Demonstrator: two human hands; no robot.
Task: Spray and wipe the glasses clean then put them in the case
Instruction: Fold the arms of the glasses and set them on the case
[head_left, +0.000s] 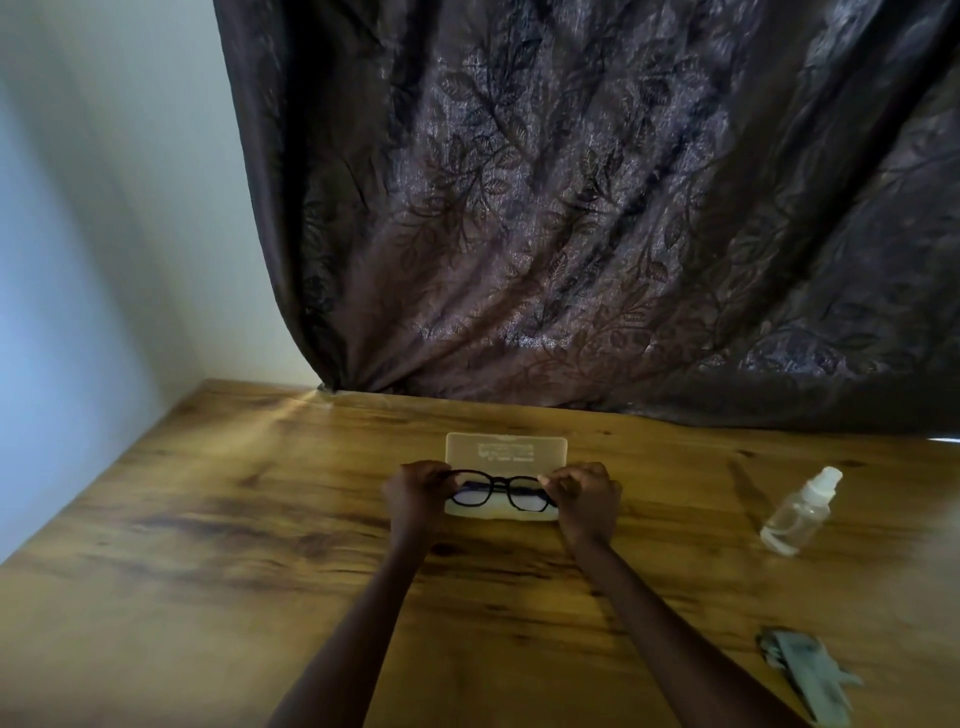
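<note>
Case: clear plastic, lying open on the wooden table, lid flat on the far side, tray on the near side. All places below are given from it.

Glasses: black frame, over the near tray of the case, held at both ends. Whether they touch the tray, I cannot tell.

My left hand: at the case's left end, fingers pinched on the left corner of the frame.

My right hand: at the case's right end, pinched on the right corner.

Spray bottle: well right of the case, standing, untouched.

Cloth: right and much nearer me than the case, lying loose.

Step in hand, as I judge it: either lifting the glasses out or setting them in. If setting in, the next move calls for seating them level, letting go, then folding the lid shut.
</note>
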